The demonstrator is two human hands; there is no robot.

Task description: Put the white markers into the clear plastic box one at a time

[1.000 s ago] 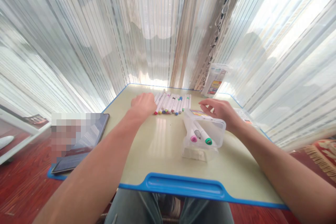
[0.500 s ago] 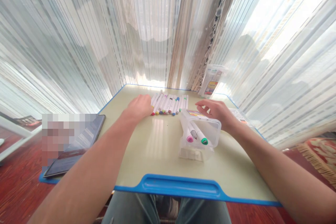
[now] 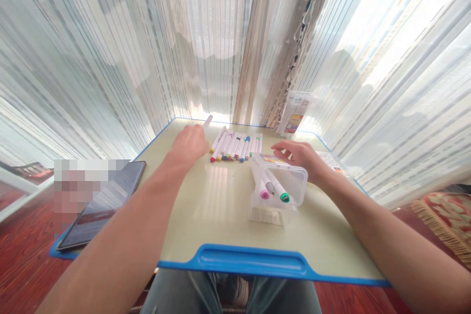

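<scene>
My left hand (image 3: pixel 189 143) is closed round a white marker (image 3: pixel 208 121), whose end sticks up past the fingers toward the curtain. Just right of it, a row of white markers (image 3: pixel 237 147) with coloured ends lies on the table. My right hand (image 3: pixel 294 153) hovers behind a clear plastic case (image 3: pixel 304 184), its fingers curved and a little apart with nothing seen between them. Whether it touches the case I cannot tell. The case lies tilted with its opening toward me. Several markers are inside, among them a green-ended one (image 3: pixel 284 197) and a pink-ended one (image 3: pixel 264 194).
A second clear case (image 3: pixel 293 120) with a label stands upright at the back right. A tablet (image 3: pixel 106 206) rests on the table's left side. Some printed packaging (image 3: pixel 331 161) lies beyond my right wrist. The table (image 3: pixel 213 221) has a blue rim, and a sheer curtain hangs behind it.
My left hand has moved slightly left and up, away from the row, and a marker now shows in it. My right hand and the tilted case stay nearly where they were.
</scene>
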